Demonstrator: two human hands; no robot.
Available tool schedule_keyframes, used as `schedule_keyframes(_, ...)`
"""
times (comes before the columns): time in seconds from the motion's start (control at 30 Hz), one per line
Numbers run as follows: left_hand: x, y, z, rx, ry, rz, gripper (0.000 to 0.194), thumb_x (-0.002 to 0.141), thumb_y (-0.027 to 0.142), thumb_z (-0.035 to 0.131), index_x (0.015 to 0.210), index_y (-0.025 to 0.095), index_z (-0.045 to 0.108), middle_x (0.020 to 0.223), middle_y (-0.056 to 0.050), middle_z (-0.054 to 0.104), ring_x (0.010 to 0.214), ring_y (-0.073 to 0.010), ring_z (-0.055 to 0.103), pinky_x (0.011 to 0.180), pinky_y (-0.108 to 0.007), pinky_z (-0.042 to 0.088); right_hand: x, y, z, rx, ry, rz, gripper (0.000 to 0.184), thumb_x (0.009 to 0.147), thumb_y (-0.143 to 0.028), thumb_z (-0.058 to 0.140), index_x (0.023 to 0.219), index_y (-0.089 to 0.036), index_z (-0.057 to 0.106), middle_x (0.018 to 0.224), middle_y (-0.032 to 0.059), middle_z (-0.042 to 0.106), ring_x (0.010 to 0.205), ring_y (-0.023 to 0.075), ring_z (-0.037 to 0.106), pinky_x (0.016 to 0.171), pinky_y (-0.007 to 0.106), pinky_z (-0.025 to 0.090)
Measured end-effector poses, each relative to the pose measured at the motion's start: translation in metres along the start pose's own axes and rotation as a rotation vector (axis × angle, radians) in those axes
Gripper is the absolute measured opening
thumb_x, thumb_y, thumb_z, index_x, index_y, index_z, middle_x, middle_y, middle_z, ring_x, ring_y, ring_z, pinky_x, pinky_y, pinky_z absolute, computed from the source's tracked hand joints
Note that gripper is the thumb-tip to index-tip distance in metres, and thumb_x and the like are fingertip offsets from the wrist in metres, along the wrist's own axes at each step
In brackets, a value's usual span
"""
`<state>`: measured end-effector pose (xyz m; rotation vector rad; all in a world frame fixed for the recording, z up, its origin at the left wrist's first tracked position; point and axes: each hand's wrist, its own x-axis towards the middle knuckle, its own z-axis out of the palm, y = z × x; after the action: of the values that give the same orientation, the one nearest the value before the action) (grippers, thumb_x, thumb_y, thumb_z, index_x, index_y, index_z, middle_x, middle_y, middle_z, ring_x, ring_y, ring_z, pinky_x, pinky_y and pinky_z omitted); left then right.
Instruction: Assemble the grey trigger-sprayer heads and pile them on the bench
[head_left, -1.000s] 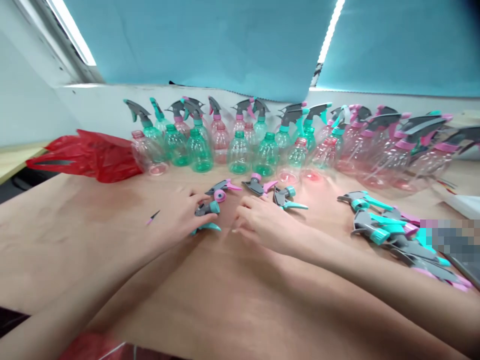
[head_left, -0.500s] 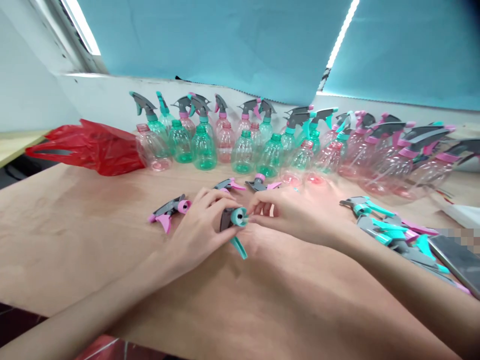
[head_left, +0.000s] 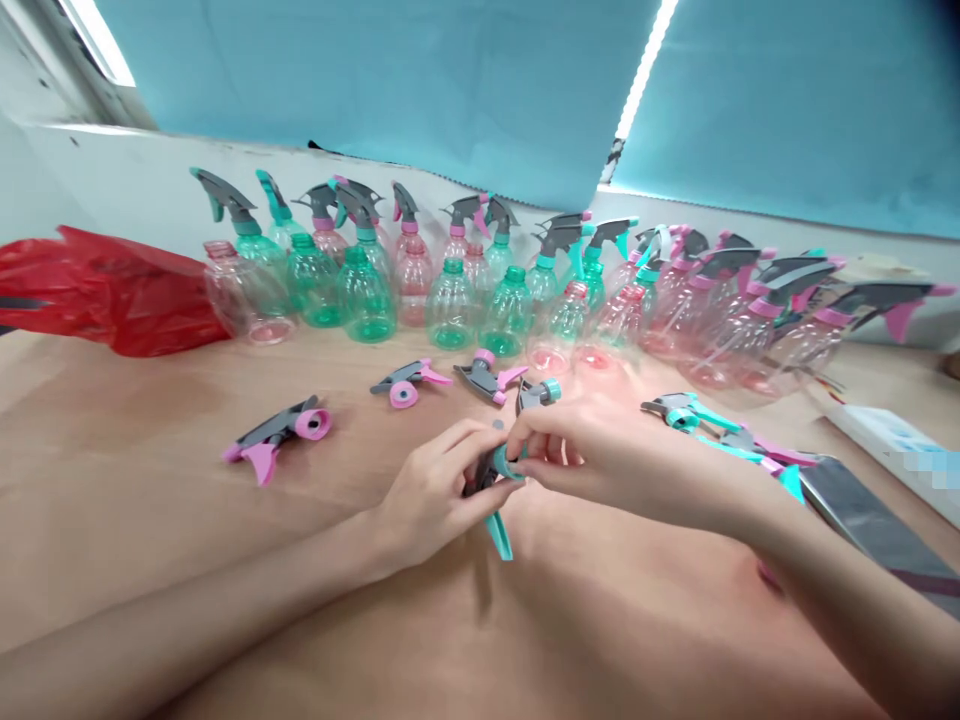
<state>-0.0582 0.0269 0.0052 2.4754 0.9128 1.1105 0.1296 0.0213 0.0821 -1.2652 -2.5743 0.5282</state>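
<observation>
My left hand (head_left: 435, 485) is closed around a grey spray head whose turquoise trigger (head_left: 499, 535) points down toward the table. The spray head's turquoise collar (head_left: 501, 462) faces my right hand (head_left: 562, 450). Thumb and forefinger of that hand are pinched together at the collar's opening, covering most of it. Whatever small piece they may hold is hidden. Just beyond my hands lie a spray head with a turquoise collar (head_left: 551, 389) and a grey-and-pink spray head (head_left: 486, 378). Two more pink ones, a nearer spray head (head_left: 281, 437) and a farther spray head (head_left: 409, 382), rest to the left.
Several clear green and pink bottles (head_left: 369, 305) stand in a row along the wall, many with spray heads on. A red plastic bag (head_left: 127, 290) lies at the left. Right of my hands are a pile of spray heads (head_left: 739, 440) and a dark flat object (head_left: 862, 520).
The view has swung right, so the bottles and bag appear farther left. My right fingers have moved from beside the collar onto its opening. My left hand still holds the spray head.
</observation>
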Motion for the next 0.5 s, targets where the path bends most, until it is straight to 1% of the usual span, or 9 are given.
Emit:
schedule_keyframes(0.1, 0.005, -0.003, 0.008, -0.026, -0.021, 0.023, 0.019, 0.084, 0.027, 0.061, 0.100, 0.018, 0.059, 0.085, -0.003, 0.057, 0.061, -0.0104, 0.052, 0.057, -0.022, 0.046, -0.001, 0.007, -0.003, -0.025, -0.047, 0.052, 0.010, 0.075, -0.012, 0.055, 0.076, -0.022, 0.056, 0.063, -0.0055, 0.058, 0.056, 0.0092, 0.051, 0.048, 0.021, 0.035)
schedule_keyframes(0.2, 0.005, -0.005, 0.010, -0.035, -0.022, 0.063, 0.018, 0.084, 0.025, 0.060, 0.100, 0.017, 0.057, 0.090, -0.003, 0.058, 0.056, -0.0082, 0.049, 0.055, -0.021, 0.045, -0.001, 0.014, -0.003, 0.034, -0.074, 0.055, 0.011, 0.073, -0.017, 0.059, 0.073, -0.022, 0.048, 0.064, -0.0063, 0.055, 0.055, 0.0081, 0.049, 0.047, 0.020, 0.034)
schedule_keyframes(0.33, 0.003, -0.007, 0.008, -0.031, -0.024, 0.062, 0.022, 0.085, 0.023, 0.059, 0.107, 0.020, 0.056, 0.093, -0.002, 0.058, 0.054, -0.0069, 0.047, 0.054, -0.020, 0.044, -0.001, 0.025, 0.003, 0.064, -0.033, 0.053, 0.017, 0.076, -0.024, 0.058, 0.072, -0.022, 0.041, 0.064, -0.0065, 0.051, 0.054, 0.0080, 0.045, 0.044, 0.020, 0.030)
schedule_keyframes(0.43, 0.004, -0.009, 0.007, -0.032, -0.035, 0.033, 0.023, 0.084, 0.022, 0.061, 0.107, 0.021, 0.058, 0.092, -0.001, 0.058, 0.056, -0.0070, 0.048, 0.054, -0.019, 0.044, 0.001, 0.032, 0.007, 0.095, 0.012, 0.046, 0.023, 0.077, -0.028, 0.060, 0.073, -0.022, 0.038, 0.064, -0.0068, 0.047, 0.053, 0.0078, 0.040, 0.044, 0.021, 0.028)
schedule_keyframes(0.5, 0.005, -0.010, 0.007, -0.036, -0.029, 0.040, 0.021, 0.085, 0.022, 0.060, 0.107, 0.022, 0.058, 0.090, -0.001, 0.058, 0.056, -0.0069, 0.047, 0.054, -0.019, 0.044, 0.002, 0.035, 0.007, 0.150, 0.006, 0.037, 0.023, 0.078, -0.027, 0.060, 0.074, -0.022, 0.038, 0.067, -0.0063, 0.047, 0.055, 0.0079, 0.039, 0.046, 0.021, 0.028)
